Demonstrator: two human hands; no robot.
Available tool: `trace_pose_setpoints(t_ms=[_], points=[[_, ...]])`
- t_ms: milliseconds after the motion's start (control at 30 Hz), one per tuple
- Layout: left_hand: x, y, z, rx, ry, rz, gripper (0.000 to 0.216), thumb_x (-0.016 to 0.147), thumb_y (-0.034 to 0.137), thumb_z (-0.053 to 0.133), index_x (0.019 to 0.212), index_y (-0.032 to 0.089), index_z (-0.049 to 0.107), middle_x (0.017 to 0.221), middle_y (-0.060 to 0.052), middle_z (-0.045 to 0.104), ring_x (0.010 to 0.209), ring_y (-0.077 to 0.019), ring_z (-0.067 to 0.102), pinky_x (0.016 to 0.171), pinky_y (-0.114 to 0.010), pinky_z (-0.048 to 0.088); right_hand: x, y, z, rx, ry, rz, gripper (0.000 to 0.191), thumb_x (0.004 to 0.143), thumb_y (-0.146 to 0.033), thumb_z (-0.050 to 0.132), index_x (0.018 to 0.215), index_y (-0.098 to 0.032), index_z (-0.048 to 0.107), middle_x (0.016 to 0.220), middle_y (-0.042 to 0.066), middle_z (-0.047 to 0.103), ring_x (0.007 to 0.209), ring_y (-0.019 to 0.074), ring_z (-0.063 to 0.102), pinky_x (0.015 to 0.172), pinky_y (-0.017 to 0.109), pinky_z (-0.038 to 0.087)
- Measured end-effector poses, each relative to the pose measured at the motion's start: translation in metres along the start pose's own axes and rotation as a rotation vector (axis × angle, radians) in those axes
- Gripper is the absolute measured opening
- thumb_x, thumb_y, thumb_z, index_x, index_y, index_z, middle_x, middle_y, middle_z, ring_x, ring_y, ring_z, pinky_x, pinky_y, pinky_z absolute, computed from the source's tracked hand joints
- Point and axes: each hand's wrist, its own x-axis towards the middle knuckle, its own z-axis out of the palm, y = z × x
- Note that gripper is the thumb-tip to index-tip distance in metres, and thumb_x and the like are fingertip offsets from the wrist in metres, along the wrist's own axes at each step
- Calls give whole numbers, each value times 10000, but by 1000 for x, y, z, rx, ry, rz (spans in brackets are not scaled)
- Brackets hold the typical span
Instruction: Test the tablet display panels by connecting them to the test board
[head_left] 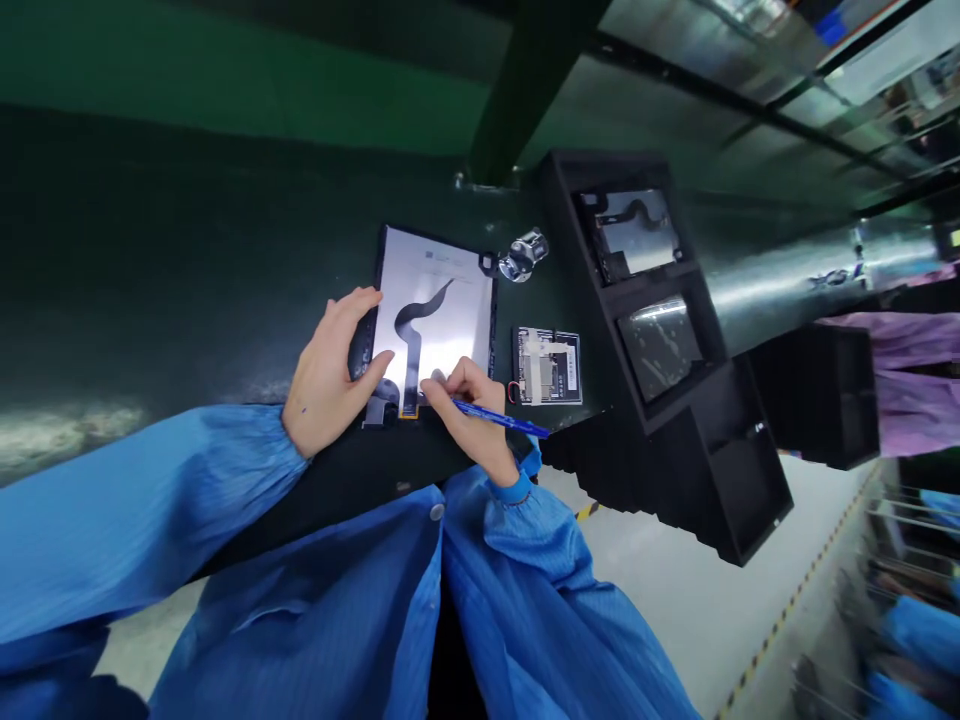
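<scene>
A flat silver panel (450,310) in a black frame, with a black curved ribbon cable across it, lies on the dark green table. My left hand (330,375) grips its left edge, thumb on top. My right hand (472,410) is closed on a blue pen-like tool (499,420), whose tip touches the panel's near edge beside the cable. Both arms wear blue sleeves.
A small black part with tape (547,365) lies right of the panel. A shiny clear object (523,254) sits behind it. A black tray (660,330) holding similar panels runs along the right. A person in a purple sleeve (907,345) is at the far right.
</scene>
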Motion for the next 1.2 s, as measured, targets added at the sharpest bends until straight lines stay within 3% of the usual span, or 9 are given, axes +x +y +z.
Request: trace_pose_setpoints(t_ms=[233, 467, 667, 767, 833, 933, 1000, 1067, 1200], points=[[3, 2, -1, -10, -20, -17, 518, 875, 172, 582, 1380, 107, 484, 1412, -139, 543, 1373, -248, 469, 1236, -425, 282, 0, 0, 3, -152, 51, -145, 363, 859, -279, 537, 596, -220, 294, 530, -86, 285, 484, 60, 263, 490, 199, 288], [3, 5, -2, -31, -43, -60, 504, 847, 195, 537, 1346, 138, 501, 1387, -117, 561, 1345, -241, 490, 1236, -420, 276, -1, 3, 5, -181, 8, -107, 355, 851, -271, 544, 594, -221, 305, 542, -79, 302, 503, 70, 278, 518, 207, 309], [1, 5, -2, -11, -67, -102, 548, 853, 213, 537, 1392, 158, 462, 1481, -103, 501, 1443, -233, 392, 1256, -441, 234, 0, 1, -5, 10, 166, 10, 371, 868, -339, 615, 629, -226, 355, 555, -80, 353, 516, 79, 381, 522, 220, 344], [0, 3, -1, -2, -78, -98, 586, 859, 210, 557, 1429, 134, 442, 1482, -115, 502, 1449, -246, 384, 1260, -446, 227, 14, -8, -23, 40, 154, -19, 248, 862, -373, 693, 778, -219, 518, 671, -56, 541, 583, 88, 518, 547, 215, 415], [0, 2, 0, 2, -77, -98, 610, 853, 211, 573, 1442, 126, 436, 1481, -117, 502, 1429, -250, 414, 1261, -442, 227, 32, -13, -35, 11, 114, -63, 174, 935, -390, 609, 927, -218, 582, 787, -30, 622, 613, 87, 553, 553, 212, 436], [-1, 1, 1, -3, -81, -103, 629, 843, 205, 594, 1445, 118, 432, 1475, -120, 509, 1397, -255, 458, 1264, -443, 218, 66, -9, -41, -62, 48, -148, 252, 1021, -402, 443, 1033, -208, 603, 952, 11, 669, 751, 101, 622, 634, 218, 484], [-1, 1, 1, -10, -87, -98, 634, 838, 199, 603, 1440, 107, 429, 1460, -124, 523, 1376, -263, 483, 1266, -460, 207, 86, -2, -38, -162, 10, -236, 221, 992, -403, 514, 1039, -207, 605, 1028, 25, 671, 927, 138, 649, 777, 248, 516], [-1, 3, -1, -13, -91, -96, 627, 835, 212, 615, 1430, 113, 443, 1441, -121, 541, 1356, -272, 502, 1262, -479, 215, 98, 3, -34, -224, -41, -281, 197, 949, -401, 597, 1015, -216, 600, 1010, 16, 670, 960, 153, 651, 862, 285, 515], [12, 16, -12, -56, -19, -120, 406, 909, 258, 545, 1299, 161, 604, 1322, -88, 629, 1259, -258, 567, 1144, -431, 407, 92, -7, -38, -138, -44, -235, 199, 924, -402, 640, 913, -213, 577, 877, -16, 626, 806, 116, 632, 803, 273, 518]])
